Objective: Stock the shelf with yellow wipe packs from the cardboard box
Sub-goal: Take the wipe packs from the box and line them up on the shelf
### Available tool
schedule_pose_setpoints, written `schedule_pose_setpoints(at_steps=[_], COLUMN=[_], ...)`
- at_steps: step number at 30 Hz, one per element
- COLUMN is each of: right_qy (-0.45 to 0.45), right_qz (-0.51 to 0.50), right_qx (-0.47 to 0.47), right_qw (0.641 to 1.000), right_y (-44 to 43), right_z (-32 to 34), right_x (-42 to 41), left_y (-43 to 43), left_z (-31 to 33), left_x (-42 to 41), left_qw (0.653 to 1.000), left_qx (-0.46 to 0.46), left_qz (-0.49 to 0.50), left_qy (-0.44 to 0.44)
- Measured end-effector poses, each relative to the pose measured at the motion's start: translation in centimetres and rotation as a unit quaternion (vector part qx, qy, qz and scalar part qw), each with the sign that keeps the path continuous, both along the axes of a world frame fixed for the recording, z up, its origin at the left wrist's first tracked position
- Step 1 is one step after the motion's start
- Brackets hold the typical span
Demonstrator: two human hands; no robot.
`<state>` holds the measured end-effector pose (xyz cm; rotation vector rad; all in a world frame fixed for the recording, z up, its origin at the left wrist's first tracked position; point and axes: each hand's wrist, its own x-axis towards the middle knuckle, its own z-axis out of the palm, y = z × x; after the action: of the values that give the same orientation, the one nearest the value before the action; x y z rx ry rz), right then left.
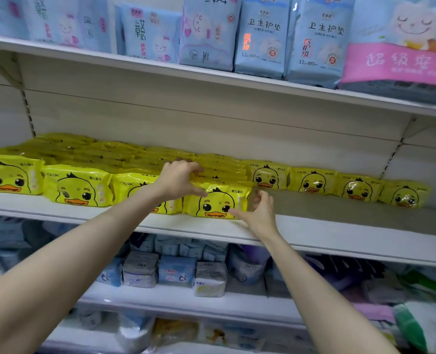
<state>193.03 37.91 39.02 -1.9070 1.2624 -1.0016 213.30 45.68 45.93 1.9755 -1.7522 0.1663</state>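
Seating the wipe pack (217,203) on the shelf (339,226), at the right end of the front row (76,187). I judge it light, soft and slick-filmed, best taken by its top edge and ends. My left hand (181,178) curls over its top, thumb on the face. My right hand (259,213), half-open, touches its right end and holds nothing.

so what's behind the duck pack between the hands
More yellow packs stand filed behind the front pack, back toward the shelf wall. Only their top edges show; the front pack and left hand cover the rest.
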Motion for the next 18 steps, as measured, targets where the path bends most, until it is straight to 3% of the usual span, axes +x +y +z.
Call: schedule_pose_setpoints(at_steps=[6,18], right_qy=[-0.082,-0.160], right_qz=[0.039,0.048], right_qx=[-0.016,0.032], right_qw=[0.996,0.985], right_y=[2.3,7.9], right_z=[0.2,-5.3], right_x=[-2.8,-8.3], left_y=[2.9,7.9], left_z=[-2.1,-9.5], left_x=[-2.9,-9.0], left_qw=[0.973,0.905], left_qx=[-0.053,-0.018], left_qz=[-0.068,-0.102], left_qy=[0.216,0.412])
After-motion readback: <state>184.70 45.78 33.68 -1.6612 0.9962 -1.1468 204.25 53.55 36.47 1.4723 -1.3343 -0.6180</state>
